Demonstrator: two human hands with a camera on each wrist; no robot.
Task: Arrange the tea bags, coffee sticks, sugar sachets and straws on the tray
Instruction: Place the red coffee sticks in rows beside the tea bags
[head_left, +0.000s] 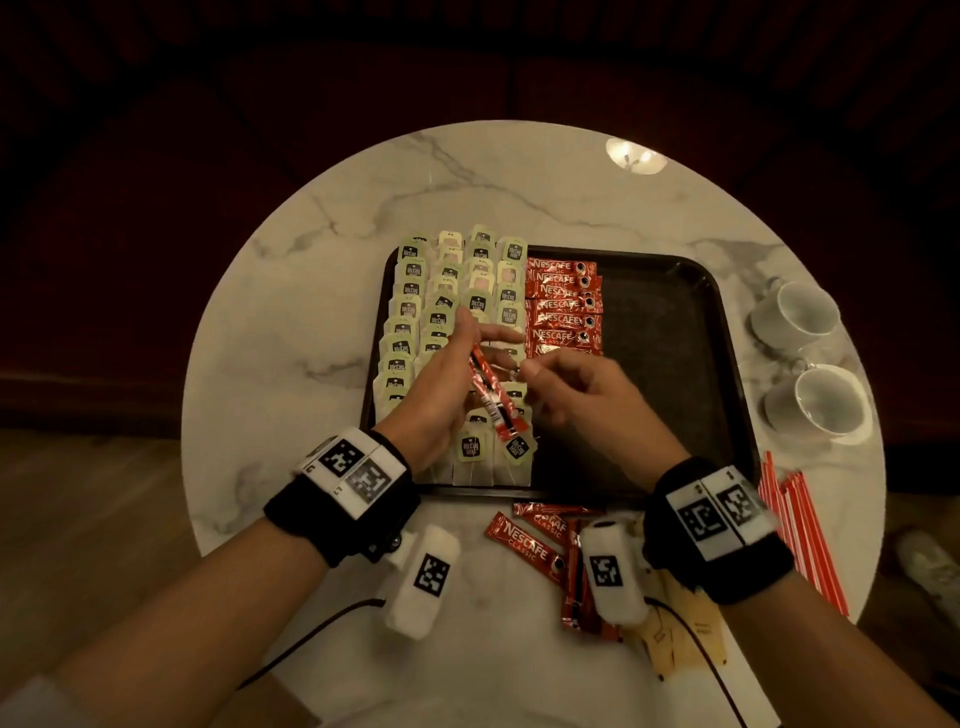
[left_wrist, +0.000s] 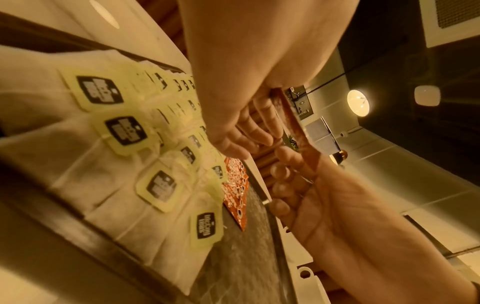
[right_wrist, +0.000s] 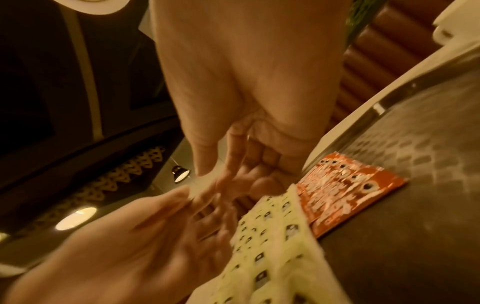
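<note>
A dark square tray (head_left: 670, 338) lies on the marble table. Rows of green-tagged tea bags (head_left: 415, 312) cover its left part, and a column of red coffee sticks (head_left: 563, 306) lies beside them. My left hand (head_left: 475, 340) hovers over the tea bags and grips a few red coffee sticks (head_left: 491, 397), slanting toward me. My right hand (head_left: 530, 371), fingers curled, has its fingertips at those sticks; whether it pinches one is unclear. In the left wrist view the tea bags (left_wrist: 124, 131) and the stick column (left_wrist: 236, 185) lie below both hands.
Loose coffee sticks (head_left: 524, 538) and pale sugar sachets (head_left: 691, 629) lie on the table (head_left: 467, 182) in front of the tray. Red-and-white straws (head_left: 800, 530) lie at the right edge. Two white cups (head_left: 795, 312) (head_left: 826, 402) stand right of the tray, whose right part is bare.
</note>
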